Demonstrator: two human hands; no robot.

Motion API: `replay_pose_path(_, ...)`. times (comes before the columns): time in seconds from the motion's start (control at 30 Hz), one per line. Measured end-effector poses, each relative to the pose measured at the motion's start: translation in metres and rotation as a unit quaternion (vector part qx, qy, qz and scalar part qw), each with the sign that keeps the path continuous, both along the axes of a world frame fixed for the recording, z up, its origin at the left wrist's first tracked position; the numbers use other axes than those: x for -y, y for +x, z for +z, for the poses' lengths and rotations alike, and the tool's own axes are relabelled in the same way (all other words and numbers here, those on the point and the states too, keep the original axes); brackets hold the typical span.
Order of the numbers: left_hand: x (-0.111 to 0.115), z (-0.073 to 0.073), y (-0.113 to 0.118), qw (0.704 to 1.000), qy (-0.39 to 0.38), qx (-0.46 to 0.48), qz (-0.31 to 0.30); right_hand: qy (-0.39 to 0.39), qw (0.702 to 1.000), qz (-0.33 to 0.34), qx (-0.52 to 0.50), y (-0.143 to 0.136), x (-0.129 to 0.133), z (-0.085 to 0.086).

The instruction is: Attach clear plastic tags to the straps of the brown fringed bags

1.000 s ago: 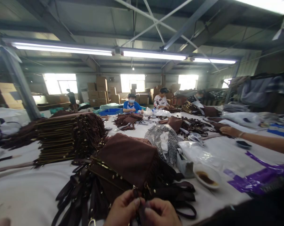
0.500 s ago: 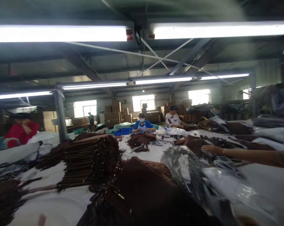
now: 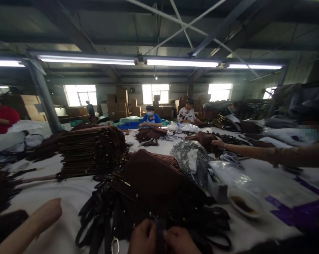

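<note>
At the bottom middle my left hand has its fingers closed on a dark strap. My right hand pinches the same strap from the other side, a short way apart from the left. Just beyond both hands lies a heap of dark brown bags, their straps spread out around it and over the near side. A metal ring clasp hangs among the straps left of my left hand. The strap's lower end is too dark to make out.
Another person's hand reaches in from the left; a co-worker's arm reaches from the right. A tall stack of brown pieces stands left. Right are a silvery roll, a bowl of brown liquid and purple strips.
The view has tipped downward, and both my hands now show, closed on a strap. Another person's hand has come further in at the left. The co-worker's right-side arm still reaches over the table.
</note>
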State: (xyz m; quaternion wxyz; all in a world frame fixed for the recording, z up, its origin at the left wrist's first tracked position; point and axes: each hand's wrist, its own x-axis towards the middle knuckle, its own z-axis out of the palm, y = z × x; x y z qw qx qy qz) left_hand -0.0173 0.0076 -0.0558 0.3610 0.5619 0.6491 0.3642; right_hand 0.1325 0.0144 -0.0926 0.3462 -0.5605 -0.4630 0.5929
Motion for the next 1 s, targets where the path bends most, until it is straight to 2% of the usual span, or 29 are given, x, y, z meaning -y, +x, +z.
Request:
replay_pose_path(0.1, 0.002, 0.004, 0.005, 1.0, 0.009, 0.011, 0.013, -0.039, 0.999, -0.024, 0.007, -0.006, -0.001, 0.012)
replay_pose_path(0.23, 0.006, 0.006, 0.001, 0.992, -0.032, 0.122, 0.014, -0.055, 0.998, -0.024, -0.006, -0.011, -0.004, 0.028)
replay_pose_path(0.37, 0.013, 0.004, -0.002, 0.963, -0.104, 0.247, -0.004, -0.012, 0.998, -0.02, -0.053, -0.013, -0.003, 0.024)
replay_pose_path(0.47, 0.012, 0.004, -0.002, 0.965, -0.09, 0.244, -0.017, 0.045, 0.998, 0.0, -0.05, -0.012, -0.001, 0.017)
replay_pose_path(0.57, 0.006, -0.001, 0.001, 0.969, -0.077, 0.233, -0.004, 0.084, 0.996, -0.003, -0.03, -0.007, -0.001, 0.016)
replay_pose_path(0.63, 0.002, -0.005, 0.003, 0.97, -0.079, 0.232, 0.015, 0.051, 0.996, -0.024, -0.074, -0.003, -0.002, 0.018)
replay_pose_path(0.73, 0.0, -0.006, 0.009, 0.96, -0.097, 0.262, 0.017, -0.055, 0.979, -0.059, -0.187, -0.001, -0.002, 0.024)
replay_pose_path(0.8, 0.0, -0.002, 0.014, 0.94, -0.124, 0.317, 0.015, -0.082, 0.964, -0.083, -0.238, -0.002, -0.001, 0.028)
replay_pose_path(0.93, 0.002, 0.012, 0.027, 0.896, -0.166, 0.411, 0.009, -0.055, 0.949, -0.127, -0.284, 0.001, -0.002, 0.045)
replay_pose_path(1.0, 0.004, 0.019, 0.035, 0.902, -0.138, 0.409, -0.003, -0.027, 0.946, -0.136, -0.292, 0.01, -0.002, 0.059)
